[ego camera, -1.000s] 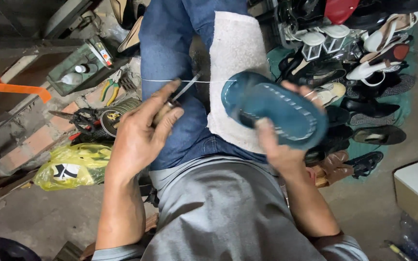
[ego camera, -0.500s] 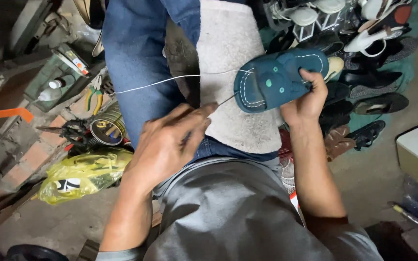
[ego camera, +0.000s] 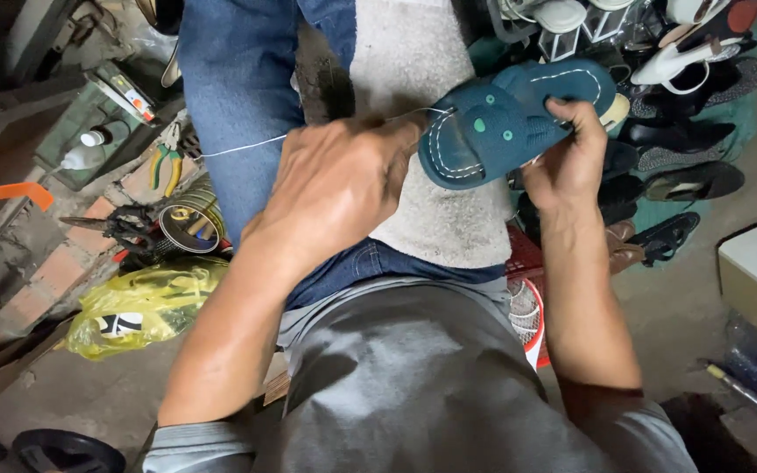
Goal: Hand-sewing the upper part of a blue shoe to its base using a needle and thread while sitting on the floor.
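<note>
Sandal (ego camera: 519, 118), dark teal, small, white stitching round the edge and pale dots on the strap; held above the person's lap, over a whitish cloth (ego camera: 431, 201) spread on the jeans. Right hand (ego camera: 567, 162) grips the sandal's side, fingers curled shut round it; far edge of the sole hidden behind them. Left hand (ego camera: 335, 188) sits just left of the sandal, fingers pinched closed at the toe end; whatever tool they hold is covered by the knuckles and cannot be made out. White thread (ego camera: 247, 145) runs left from the sandal across the jeans, its far end lost. Left of the sandal, well apart: pliers (ego camera: 166, 165), yellow bag (ego camera: 142, 302). Right of the sandal: heap of shoes (ego camera: 676, 131), partly cut off by the frame.
</note>
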